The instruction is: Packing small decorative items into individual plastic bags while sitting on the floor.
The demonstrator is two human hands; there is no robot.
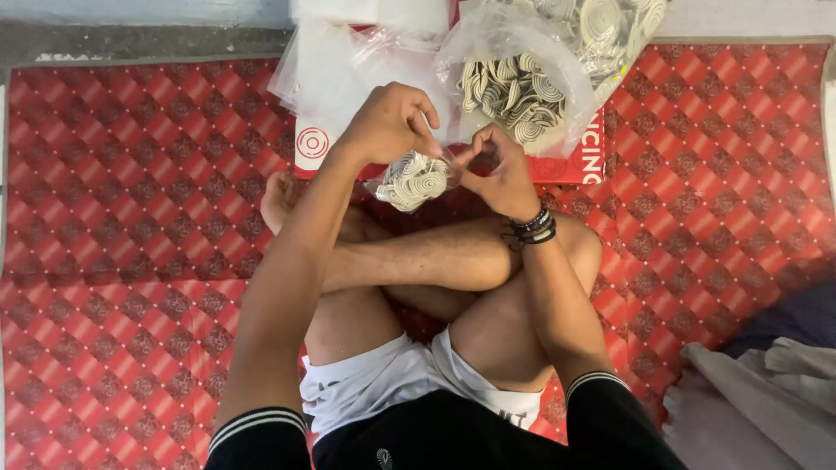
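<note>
Two hands meet just above the middle of the frame around a small clear bag [414, 180] packed with pale spiral coils. The left hand [389, 124] is curled closed, pinching the bag's neck from above; the right hand [495, 171], with dark bands at the wrist, is also closed, its fingertips nipping the plastic at the bag's right edge. The bag hangs over the person's crossed legs, above the red patterned mat [131, 218].

The pack looks light, its film thin, soft and probably slippery. The coils look rigid but brittle, so squeezing the belly could snap them. The gathered neck above the coils seems the safest place to hold.

The coils are flat, cream-coloured with darker grooves, heaped loosely. A larger open bag of coils [515, 91] sits at upper centre on a red and white box [575, 161].
</note>
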